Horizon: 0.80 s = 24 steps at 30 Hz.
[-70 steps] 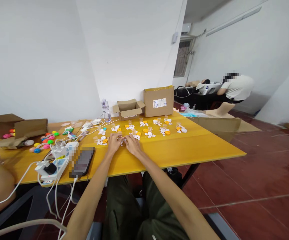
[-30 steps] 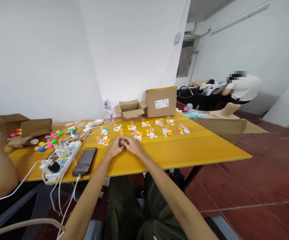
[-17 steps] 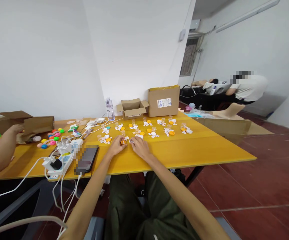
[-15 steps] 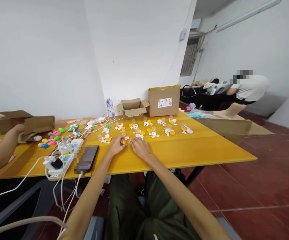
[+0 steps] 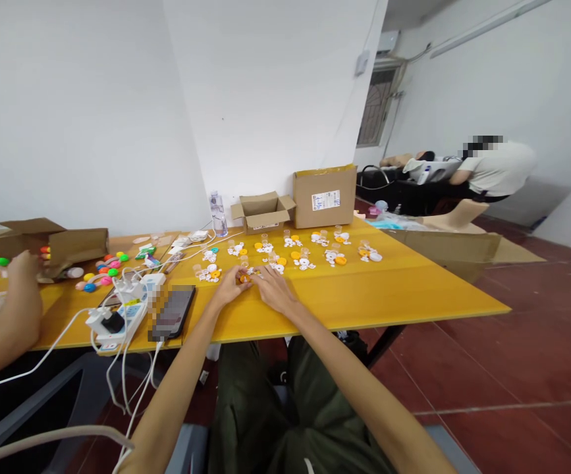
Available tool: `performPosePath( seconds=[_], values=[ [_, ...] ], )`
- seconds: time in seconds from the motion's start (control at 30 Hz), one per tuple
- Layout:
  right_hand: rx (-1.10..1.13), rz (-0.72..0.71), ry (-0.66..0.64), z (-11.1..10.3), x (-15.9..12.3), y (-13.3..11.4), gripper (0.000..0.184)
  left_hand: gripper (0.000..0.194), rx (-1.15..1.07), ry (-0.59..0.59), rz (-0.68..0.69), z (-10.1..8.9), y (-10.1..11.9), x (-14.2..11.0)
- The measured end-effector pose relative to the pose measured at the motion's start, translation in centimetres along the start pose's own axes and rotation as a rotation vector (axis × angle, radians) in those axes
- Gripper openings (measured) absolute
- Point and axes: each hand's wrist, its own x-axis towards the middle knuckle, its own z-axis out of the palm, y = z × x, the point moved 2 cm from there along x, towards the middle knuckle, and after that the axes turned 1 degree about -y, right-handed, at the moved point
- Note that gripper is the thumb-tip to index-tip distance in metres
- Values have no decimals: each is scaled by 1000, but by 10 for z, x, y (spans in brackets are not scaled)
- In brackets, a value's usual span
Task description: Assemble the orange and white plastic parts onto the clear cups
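Note:
My left hand [image 5: 230,287] is closed around a small round orange plastic piece [image 5: 244,279], held just over the yellow table [image 5: 364,289]. My right hand [image 5: 275,289] has its fingertips pinched together against this piece; anything small between them is hidden. Beyond the hands lie several little groups of white gear-like parts [image 5: 305,264], orange discs [image 5: 340,261] and small clear cups [image 5: 287,234]. One such group, with a clear cup [image 5: 244,262], sits right behind my fingers.
A phone [image 5: 172,313] and a power strip [image 5: 134,309] with white cables lie left. At the back stand a bottle [image 5: 218,214], an open carton [image 5: 263,220] and a closed carton [image 5: 325,197]. A co-worker's arm [image 5: 13,309] handles colourful balls at far left; another person [image 5: 500,168] sits far right.
My right hand has moved slightly left and forward, bringing its fingertips to the orange piece. The co-worker's hand at the left has drawn back from the carton with colourful balls.

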Motion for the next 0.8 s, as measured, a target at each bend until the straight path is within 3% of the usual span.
performPosePath(
  seconds=[0.27, 0.57, 0.8],
  values=[
    [-35, -27, -15, 2, -1, -1, 37, 19, 0, -7, 5, -3, 1, 1],
    [-53, -155, 55, 10, -1, 2, 25, 21, -18, -55, 52, -4, -8, 3],
    [-80, -54, 68, 19, 0, 10, 21, 13, -49, -43, 44, -3, -6, 3]
  ],
)
